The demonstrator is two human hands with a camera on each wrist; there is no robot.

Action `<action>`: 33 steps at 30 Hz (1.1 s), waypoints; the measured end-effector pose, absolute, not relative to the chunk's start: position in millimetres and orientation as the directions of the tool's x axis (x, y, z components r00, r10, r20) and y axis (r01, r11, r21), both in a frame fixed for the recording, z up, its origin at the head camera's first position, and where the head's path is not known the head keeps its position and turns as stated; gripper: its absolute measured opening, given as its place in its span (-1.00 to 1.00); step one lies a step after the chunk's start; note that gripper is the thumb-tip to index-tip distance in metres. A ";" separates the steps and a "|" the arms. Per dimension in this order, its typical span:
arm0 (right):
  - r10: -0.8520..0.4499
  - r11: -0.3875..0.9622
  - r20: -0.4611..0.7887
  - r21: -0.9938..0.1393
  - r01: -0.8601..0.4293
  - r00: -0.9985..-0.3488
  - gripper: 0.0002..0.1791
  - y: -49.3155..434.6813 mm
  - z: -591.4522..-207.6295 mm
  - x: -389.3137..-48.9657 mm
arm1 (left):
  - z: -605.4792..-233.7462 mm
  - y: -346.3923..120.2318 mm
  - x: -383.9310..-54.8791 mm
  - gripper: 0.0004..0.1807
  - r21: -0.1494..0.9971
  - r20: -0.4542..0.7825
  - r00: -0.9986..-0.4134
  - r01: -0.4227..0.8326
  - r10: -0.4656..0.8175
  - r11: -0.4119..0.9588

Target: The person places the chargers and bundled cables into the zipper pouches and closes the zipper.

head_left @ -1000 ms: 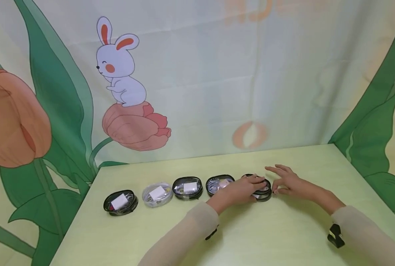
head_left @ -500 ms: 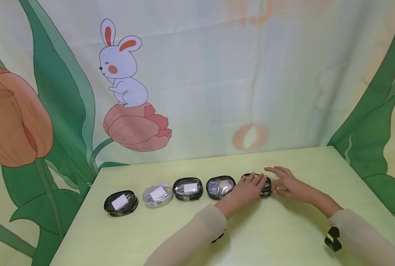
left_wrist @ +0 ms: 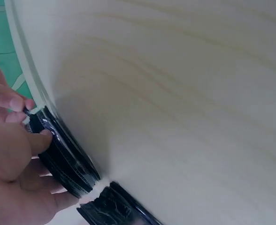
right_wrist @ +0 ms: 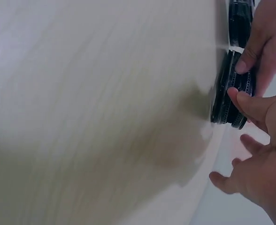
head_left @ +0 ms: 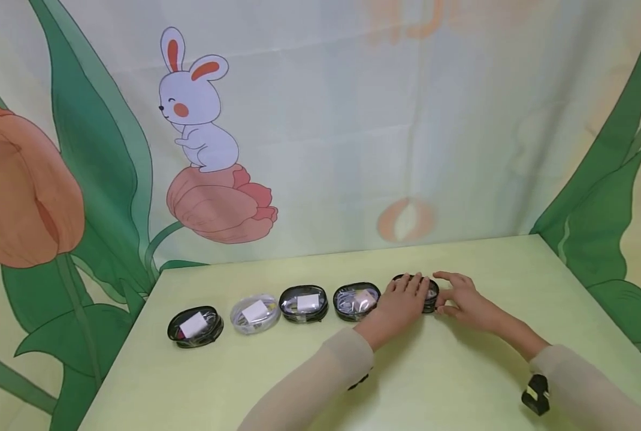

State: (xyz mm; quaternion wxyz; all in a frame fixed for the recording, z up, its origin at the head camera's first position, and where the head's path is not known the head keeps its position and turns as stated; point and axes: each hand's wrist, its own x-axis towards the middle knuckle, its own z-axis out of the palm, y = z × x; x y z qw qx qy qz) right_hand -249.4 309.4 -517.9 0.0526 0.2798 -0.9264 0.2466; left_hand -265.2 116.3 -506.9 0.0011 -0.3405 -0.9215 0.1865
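The person wears long, loose sleeves of a pale cream cloth on both arms, the left sleeve (head_left: pixel 310 383) and the right sleeve (head_left: pixel 584 389), and each carries a small black device strapped near the wrist.
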 end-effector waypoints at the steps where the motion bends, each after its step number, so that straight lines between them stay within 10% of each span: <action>1: -0.470 0.745 0.236 -0.410 -0.526 -0.850 -0.82 309.8 -517.8 -249.0 | -505.6 117.5 -266.1 -0.42 -0.339 -0.132 -0.769 0.628 0.626 0.700; 15: -0.455 0.845 0.215 -0.202 -0.495 -0.864 -0.86 315.3 -513.5 -257.4 | -499.4 87.0 -285.4 -0.33 -0.260 -0.142 -0.581 0.803 0.801 0.536; 33: -0.479 0.820 0.222 -0.233 -0.523 -0.849 -0.88 291.3 -517.3 -250.1 | -509.6 91.4 -274.9 -0.39 -0.345 -0.157 -0.660 0.734 0.735 0.585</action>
